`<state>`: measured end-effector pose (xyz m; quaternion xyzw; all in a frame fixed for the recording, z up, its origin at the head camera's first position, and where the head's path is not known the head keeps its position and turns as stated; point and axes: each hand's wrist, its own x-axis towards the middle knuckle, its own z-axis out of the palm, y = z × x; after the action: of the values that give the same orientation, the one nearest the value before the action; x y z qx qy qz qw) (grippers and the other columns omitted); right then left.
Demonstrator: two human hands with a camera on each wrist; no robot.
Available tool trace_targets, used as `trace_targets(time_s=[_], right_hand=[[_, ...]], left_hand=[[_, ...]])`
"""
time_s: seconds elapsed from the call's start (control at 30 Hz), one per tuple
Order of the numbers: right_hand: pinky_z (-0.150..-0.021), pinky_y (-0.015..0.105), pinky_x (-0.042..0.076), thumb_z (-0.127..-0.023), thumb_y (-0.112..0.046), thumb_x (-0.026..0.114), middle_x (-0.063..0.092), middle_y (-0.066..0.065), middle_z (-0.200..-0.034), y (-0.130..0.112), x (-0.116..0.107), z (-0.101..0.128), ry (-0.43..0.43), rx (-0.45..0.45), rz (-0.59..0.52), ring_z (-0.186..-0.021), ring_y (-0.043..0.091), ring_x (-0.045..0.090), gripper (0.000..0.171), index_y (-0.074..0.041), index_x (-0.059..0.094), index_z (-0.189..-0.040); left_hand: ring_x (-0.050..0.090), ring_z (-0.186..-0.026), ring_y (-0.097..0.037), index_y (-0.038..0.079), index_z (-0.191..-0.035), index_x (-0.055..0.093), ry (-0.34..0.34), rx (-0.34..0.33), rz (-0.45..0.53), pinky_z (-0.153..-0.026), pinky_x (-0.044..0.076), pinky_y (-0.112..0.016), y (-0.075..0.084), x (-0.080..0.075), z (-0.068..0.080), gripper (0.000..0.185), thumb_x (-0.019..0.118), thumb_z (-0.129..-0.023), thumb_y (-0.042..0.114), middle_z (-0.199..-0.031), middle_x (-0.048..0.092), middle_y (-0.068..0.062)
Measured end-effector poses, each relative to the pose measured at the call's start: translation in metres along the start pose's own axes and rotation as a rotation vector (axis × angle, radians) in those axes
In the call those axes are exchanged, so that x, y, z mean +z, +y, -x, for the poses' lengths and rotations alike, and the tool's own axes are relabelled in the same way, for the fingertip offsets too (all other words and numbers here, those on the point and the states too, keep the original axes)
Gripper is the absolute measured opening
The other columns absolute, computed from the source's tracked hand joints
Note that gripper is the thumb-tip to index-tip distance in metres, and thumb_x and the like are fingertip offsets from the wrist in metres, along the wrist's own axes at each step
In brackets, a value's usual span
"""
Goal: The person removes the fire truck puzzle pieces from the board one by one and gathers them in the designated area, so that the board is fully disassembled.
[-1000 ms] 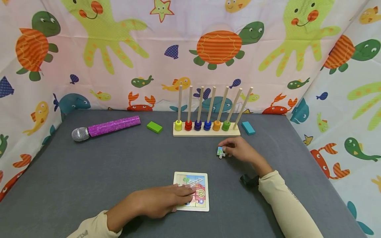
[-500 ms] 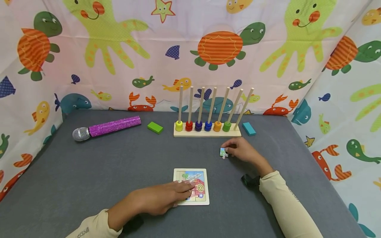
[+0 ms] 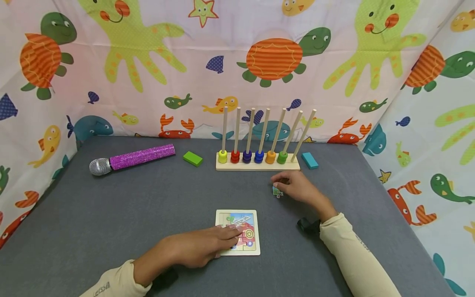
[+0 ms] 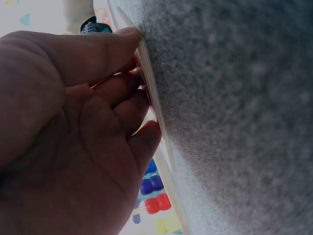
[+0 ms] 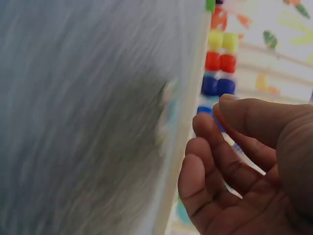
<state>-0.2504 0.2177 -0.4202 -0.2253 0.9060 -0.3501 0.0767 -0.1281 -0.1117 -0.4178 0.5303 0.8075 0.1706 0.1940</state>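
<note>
A jigsaw board [image 3: 256, 251] in a pale wooden frame, with a red vehicle picture, lies on the table's near middle. My left hand [image 3: 200, 247] rests on its left side, fingers laid over the picture. Seen from the left wrist, the thumb [image 4: 112, 49] touches the frame's edge. A small jigsaw piece [image 3: 276, 192] with a blue and green print lies on the table. Just above it hovers my right hand [image 3: 297, 187], fingers loosely bent. In the right wrist view the blurred piece [image 5: 168, 117] lies apart from the fingertips, and nothing shows between the fingers.
Behind the right hand stands a wooden peg rack [image 3: 241, 166] with coloured beads. A teal block [image 3: 309, 161] lies at its right, a green block [image 3: 192, 159] at its left. A purple glitter microphone [image 3: 141, 157] lies at the back left. A sea-animal cloth hangs behind.
The jigsaw board has slid slightly away from me, with the left hand on it. The right hand stays by the piece, its fingers now lifted a little off it.
</note>
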Motion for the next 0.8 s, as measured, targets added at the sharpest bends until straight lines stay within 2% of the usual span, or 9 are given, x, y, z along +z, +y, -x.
trace_targets(time_s=[0.2,0.37,0.6,0.8], right_hand=[[-0.068,0.031,0.051,-0.094,-0.009,0.063,0.072,0.002,-0.100,-0.022,0.011,0.003,-0.084,-0.100,-0.004,-0.079,0.011,0.060,0.019,-0.003,0.073,-0.109],[-0.068,0.027,0.050,-0.094,-0.011,0.064,0.071,0.000,-0.101,-0.029,0.021,0.006,-0.122,-0.116,-0.035,-0.078,0.010,0.057,0.018,-0.005,0.074,-0.108],[-0.075,0.029,0.052,-0.095,-0.008,0.062,0.071,0.002,-0.104,-0.045,0.031,0.011,-0.219,-0.147,-0.138,-0.088,0.011,0.062,0.021,-0.001,0.071,-0.112],[-0.074,0.027,0.051,-0.096,-0.006,0.059,0.072,0.000,-0.103,-0.058,0.038,0.009,-0.246,-0.163,-0.185,-0.089,0.010,0.063,0.021,-0.001,0.071,-0.113]], left_hand=[[0.025,-0.143,-0.022,0.006,-0.150,0.036,0.001,0.011,0.017,-0.113,0.025,-0.037,-0.002,0.000,-0.002,0.053,0.048,-0.099,0.001,-0.158,0.027,-0.007],[0.024,-0.143,-0.021,0.007,-0.150,0.036,-0.008,0.007,0.015,-0.114,0.025,-0.036,-0.002,0.000,-0.002,0.054,0.049,-0.098,0.001,-0.158,0.026,-0.006],[0.024,-0.144,-0.021,0.007,-0.150,0.036,-0.024,-0.005,0.004,-0.114,0.024,-0.035,0.000,-0.002,0.000,0.055,0.051,-0.098,0.001,-0.158,0.027,-0.006],[0.024,-0.144,-0.022,0.008,-0.151,0.036,-0.029,-0.001,0.027,-0.114,0.024,-0.037,-0.001,-0.003,0.000,0.055,0.050,-0.098,0.001,-0.158,0.025,-0.007]])
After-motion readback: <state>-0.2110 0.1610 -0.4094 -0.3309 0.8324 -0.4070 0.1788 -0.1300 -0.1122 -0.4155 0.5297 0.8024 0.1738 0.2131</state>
